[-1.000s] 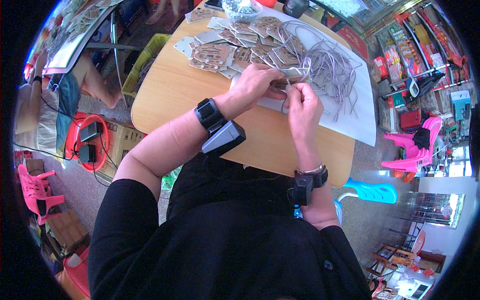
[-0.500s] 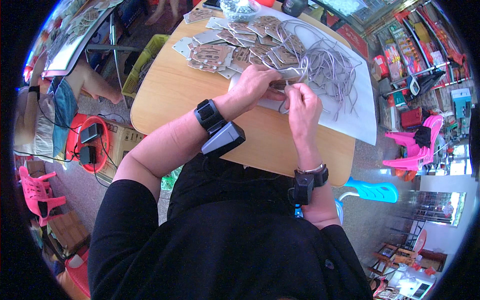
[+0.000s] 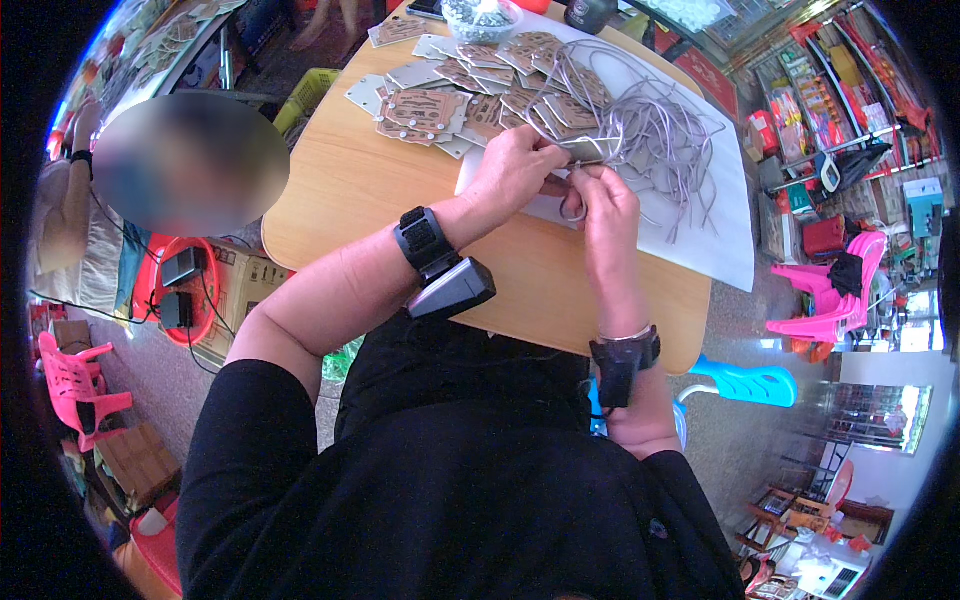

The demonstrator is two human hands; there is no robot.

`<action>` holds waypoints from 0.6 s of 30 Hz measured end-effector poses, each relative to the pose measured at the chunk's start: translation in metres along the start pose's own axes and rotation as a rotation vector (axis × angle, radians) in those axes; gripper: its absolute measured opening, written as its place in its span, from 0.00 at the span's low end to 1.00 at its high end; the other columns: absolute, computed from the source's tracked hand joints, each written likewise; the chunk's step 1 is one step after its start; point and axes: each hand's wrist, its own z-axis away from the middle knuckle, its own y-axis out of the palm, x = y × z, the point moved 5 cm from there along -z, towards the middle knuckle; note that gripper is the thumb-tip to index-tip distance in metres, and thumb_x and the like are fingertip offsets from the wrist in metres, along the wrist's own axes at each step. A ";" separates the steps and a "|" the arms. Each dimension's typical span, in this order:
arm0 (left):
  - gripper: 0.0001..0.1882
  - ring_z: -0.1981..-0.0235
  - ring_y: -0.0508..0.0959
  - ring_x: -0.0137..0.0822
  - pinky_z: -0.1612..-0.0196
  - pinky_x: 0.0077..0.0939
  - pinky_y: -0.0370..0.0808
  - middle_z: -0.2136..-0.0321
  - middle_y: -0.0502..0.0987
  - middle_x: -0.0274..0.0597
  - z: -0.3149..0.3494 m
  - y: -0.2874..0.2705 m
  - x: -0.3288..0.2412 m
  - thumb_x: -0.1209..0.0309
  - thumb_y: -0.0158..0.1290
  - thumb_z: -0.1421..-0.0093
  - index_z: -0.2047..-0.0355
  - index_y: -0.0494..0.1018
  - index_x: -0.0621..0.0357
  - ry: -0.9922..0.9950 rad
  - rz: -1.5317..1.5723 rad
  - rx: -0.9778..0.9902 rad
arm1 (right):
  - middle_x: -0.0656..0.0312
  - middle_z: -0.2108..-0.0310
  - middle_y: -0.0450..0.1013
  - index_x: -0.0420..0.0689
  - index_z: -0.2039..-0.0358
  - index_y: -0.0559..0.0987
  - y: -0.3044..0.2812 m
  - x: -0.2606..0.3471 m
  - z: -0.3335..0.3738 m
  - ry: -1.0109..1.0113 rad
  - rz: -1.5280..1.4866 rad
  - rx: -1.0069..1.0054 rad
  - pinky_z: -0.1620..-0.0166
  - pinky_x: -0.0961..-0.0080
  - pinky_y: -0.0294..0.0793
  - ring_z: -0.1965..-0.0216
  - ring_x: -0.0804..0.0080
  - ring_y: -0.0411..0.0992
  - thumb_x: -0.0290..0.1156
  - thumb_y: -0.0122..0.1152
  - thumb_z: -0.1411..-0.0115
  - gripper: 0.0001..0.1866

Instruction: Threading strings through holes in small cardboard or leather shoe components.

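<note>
My left hand [image 3: 512,172] is closed on a flat grey-brown card [image 3: 592,151] at the near side of the pile, its fingers bent over the card's edge. Close beside it, my right hand [image 3: 606,208] pinches a thin grey cord [image 3: 572,212], part of which loops below the fingertips. The two hands nearly touch, and the fingers hide how cord and card meet. Beyond them lies a heap of printed brown and grey cards [image 3: 420,112], some with white round studs. A loose tangle of grey cords [image 3: 672,140] spreads to the right over a white sheet [image 3: 722,250].
A clear bowl of small parts [image 3: 482,20] and a dark bottle [image 3: 590,14] stand at the wooden table's [image 3: 350,190] far end. Left are a person's arm [image 3: 72,185], a yellow crate [image 3: 312,90] and a red basin [image 3: 210,310]. A pink chair [image 3: 835,290] stands right.
My left hand has shifted slightly and the card's grey face now shows more between the hands. My right hand has turned a little, still pinching the cord. At left, the person has moved.
</note>
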 end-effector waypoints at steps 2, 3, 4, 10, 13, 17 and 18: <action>0.11 0.71 0.80 0.33 0.69 0.25 0.82 0.70 0.77 0.48 -0.002 -0.001 0.002 0.75 0.52 0.44 0.67 0.71 0.77 0.006 0.026 -0.001 | 0.66 0.82 0.70 0.38 0.72 0.78 0.001 0.000 0.001 -0.087 0.071 -0.049 0.77 0.80 0.62 0.80 0.81 0.65 0.31 0.57 0.43 0.09; 0.11 0.71 0.80 0.33 0.70 0.25 0.82 0.70 0.77 0.48 -0.003 -0.001 0.003 0.76 0.52 0.44 0.67 0.71 0.77 0.011 0.051 0.001 | 0.65 0.81 0.70 0.37 0.72 0.77 0.000 0.003 0.002 -0.173 0.142 -0.100 0.75 0.80 0.65 0.78 0.81 0.66 0.30 0.58 0.43 0.08; 0.11 0.71 0.80 0.33 0.70 0.25 0.82 0.70 0.77 0.48 -0.003 -0.001 0.003 0.76 0.52 0.44 0.67 0.71 0.77 0.011 0.052 0.002 | 0.65 0.81 0.70 0.37 0.72 0.77 0.000 0.001 0.002 -0.173 0.143 -0.101 0.75 0.80 0.65 0.78 0.81 0.66 0.30 0.58 0.43 0.08; 0.11 0.70 0.79 0.31 0.66 0.24 0.80 0.67 0.78 0.44 -0.003 -0.001 0.003 0.73 0.51 0.40 0.62 0.72 0.70 -0.027 -0.054 0.018 | 0.61 0.79 0.73 0.37 0.71 0.77 -0.002 -0.002 0.002 -0.130 0.174 -0.124 0.72 0.77 0.68 0.76 0.77 0.68 0.25 0.59 0.45 0.05; 0.10 0.70 0.79 0.31 0.66 0.24 0.80 0.68 0.78 0.44 -0.005 -0.002 0.006 0.73 0.51 0.40 0.62 0.73 0.69 -0.023 -0.054 0.006 | 0.58 0.78 0.73 0.36 0.71 0.78 -0.003 0.001 0.003 -0.198 0.255 -0.174 0.70 0.76 0.68 0.75 0.75 0.69 0.25 0.60 0.46 0.05; 0.11 0.74 0.80 0.31 0.72 0.23 0.80 0.72 0.78 0.46 -0.005 -0.003 0.005 0.74 0.53 0.44 0.67 0.72 0.75 0.025 -0.024 -0.013 | 0.63 0.77 0.72 0.38 0.69 0.79 -0.005 0.004 0.004 -0.188 0.261 -0.167 0.70 0.80 0.65 0.74 0.79 0.66 0.29 0.58 0.44 0.07; 0.11 0.74 0.80 0.31 0.72 0.23 0.80 0.71 0.78 0.46 -0.004 -0.002 0.004 0.74 0.53 0.44 0.67 0.73 0.75 0.021 -0.047 -0.010 | 0.71 0.78 0.70 0.40 0.68 0.79 -0.004 0.002 0.003 -0.160 0.257 -0.142 0.71 0.83 0.61 0.75 0.86 0.62 0.32 0.56 0.41 0.09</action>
